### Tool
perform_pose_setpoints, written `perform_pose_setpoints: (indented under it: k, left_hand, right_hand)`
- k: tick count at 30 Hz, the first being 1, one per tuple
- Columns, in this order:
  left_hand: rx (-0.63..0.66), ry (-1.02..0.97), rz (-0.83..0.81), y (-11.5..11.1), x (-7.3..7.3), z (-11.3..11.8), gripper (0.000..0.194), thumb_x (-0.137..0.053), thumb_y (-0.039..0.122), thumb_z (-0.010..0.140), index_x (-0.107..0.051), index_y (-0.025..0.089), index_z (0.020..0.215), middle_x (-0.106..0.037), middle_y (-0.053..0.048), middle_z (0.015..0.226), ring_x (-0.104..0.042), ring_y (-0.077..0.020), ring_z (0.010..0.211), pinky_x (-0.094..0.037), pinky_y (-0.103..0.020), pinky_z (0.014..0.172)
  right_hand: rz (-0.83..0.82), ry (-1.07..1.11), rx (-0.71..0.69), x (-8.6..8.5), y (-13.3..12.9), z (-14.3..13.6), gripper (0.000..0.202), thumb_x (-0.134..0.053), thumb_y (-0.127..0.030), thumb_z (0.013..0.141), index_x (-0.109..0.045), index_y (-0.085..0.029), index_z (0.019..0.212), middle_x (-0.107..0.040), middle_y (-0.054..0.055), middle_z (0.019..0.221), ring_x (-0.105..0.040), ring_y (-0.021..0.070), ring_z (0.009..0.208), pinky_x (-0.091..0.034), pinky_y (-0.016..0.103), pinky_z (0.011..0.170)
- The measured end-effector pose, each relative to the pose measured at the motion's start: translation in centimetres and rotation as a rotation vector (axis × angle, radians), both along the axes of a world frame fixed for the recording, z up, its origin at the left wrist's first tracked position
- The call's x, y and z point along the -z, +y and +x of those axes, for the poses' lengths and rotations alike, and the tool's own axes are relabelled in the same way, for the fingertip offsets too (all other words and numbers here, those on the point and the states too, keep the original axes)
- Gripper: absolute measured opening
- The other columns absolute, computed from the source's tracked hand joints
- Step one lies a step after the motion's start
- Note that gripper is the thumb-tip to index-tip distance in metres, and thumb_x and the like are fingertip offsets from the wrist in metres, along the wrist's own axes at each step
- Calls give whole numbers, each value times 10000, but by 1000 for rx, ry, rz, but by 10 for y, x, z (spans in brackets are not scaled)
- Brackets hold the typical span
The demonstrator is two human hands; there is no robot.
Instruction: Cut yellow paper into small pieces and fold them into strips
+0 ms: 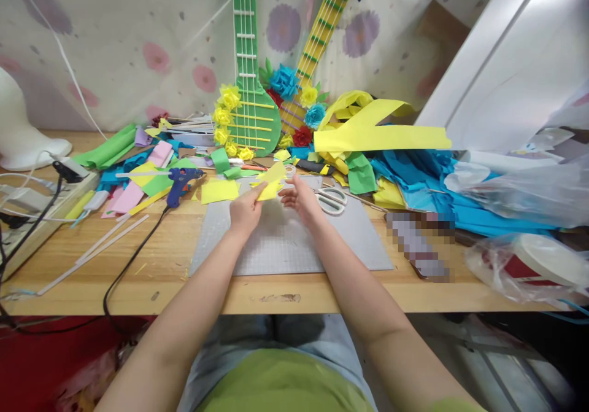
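My left hand (245,210) grips a piece of yellow crepe paper (275,177) between thumb and fingers, above the grey cutting mat (257,252). Close to the paper's right side is my right hand (304,204), its thumb and fingers apart and nothing seen in them. White-handled scissors (332,202) lie on the mat just right of that hand. To the left, a flat yellow paper square (219,191) rests partly on the mat's upper edge. The lower part of the held paper is partly hidden by my left fingers.
A blue glue gun (179,186) with a black cord lies left of the mat. Behind stand a green paper guitar (255,117) and a yellow one (317,37). Blue crepe paper (414,172), a phone-like blurred object (416,246) and a bagged roll (547,264) fill the right.
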State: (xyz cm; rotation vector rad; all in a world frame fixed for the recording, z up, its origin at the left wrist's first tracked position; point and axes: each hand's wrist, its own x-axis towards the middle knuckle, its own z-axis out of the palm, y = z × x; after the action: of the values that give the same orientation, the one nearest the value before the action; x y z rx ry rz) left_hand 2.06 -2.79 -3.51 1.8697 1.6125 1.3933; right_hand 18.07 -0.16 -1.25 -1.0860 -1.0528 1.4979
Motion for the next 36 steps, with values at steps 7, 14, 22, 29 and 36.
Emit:
perform_pose_setpoints:
  k: [7,14,22,29,36]
  left_hand:
    - [182,382,228,-6,0,-3,429,-447,56,747,-616,242,1095,-493,-32,1320,-285,-196,1325,-218,-455,1103]
    - [-115,-593,-25,-2,6,7,626,-537,101,686,-394,228,1282,-365,-79,1411,-299,-200,1319,-276,-391,1084]
    - [213,-1348,-469,-12,-7,20,210,-543,136,753,-604,138,954,-666,-85,1040,-597,-168,1024,-459,-299,935]
    - [109,-1233,-418,-10,-3,20,177,-577,150,744,-604,140,918,-689,-83,974,-613,-182,996,-459,-335,919]
    - [67,-1168,-430,-10,-1,18,201,-615,163,684,-615,110,878,-703,-99,884,-638,-212,929,-475,-365,877]
  right_hand:
    - [-131,84,-4,-1,-4,-3,518,-750,-290,529,-431,-216,930,-615,3,760,-602,147,641,-492,307,618]
    - [67,33,124,10,10,-5,509,-686,-182,536,-422,-229,968,-573,-36,759,-599,140,700,-494,295,669]
    - [-43,133,108,20,8,-18,411,-664,-137,532,-442,-215,869,-587,-24,759,-584,133,687,-486,272,614]
    - [-9,52,87,17,3,-19,373,-681,-259,579,-456,-213,872,-603,-2,784,-591,143,716,-482,282,635]
    - [63,67,163,26,12,-18,436,-719,-333,512,-444,-197,821,-593,4,819,-567,142,733,-462,281,679]
